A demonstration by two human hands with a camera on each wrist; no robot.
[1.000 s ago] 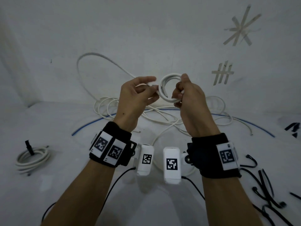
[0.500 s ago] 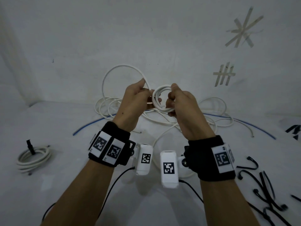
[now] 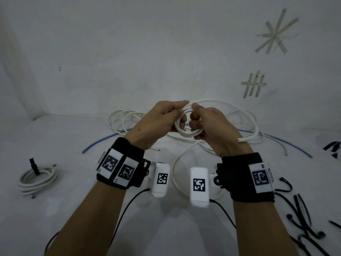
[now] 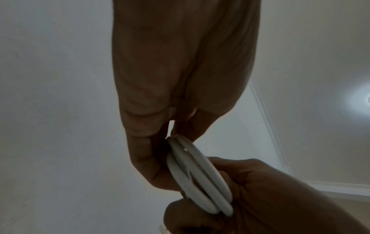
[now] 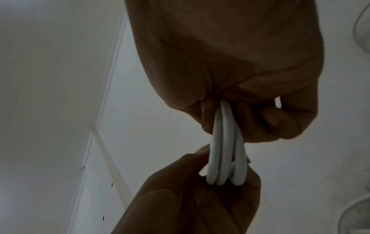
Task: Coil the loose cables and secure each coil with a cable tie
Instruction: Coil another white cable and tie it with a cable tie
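- left hand (image 3: 162,117) pinches the near-left side of small white cable coil (image 3: 186,133), fingers curled round it
- right hand (image 3: 212,124) grips the coil's right side, fingers clamped on the loops (image 5: 226,142)
- coil held up between both hands, over the loose white cables (image 3: 125,119)
- tied coil (image 3: 36,179) far left of left hand
- black cable ties (image 3: 302,218) right of right wrist

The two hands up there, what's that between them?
A small coil of white cable, several loops side by side. The left hand and right hand each grip a side. The head view shows it; both wrist views show the stacked loops.
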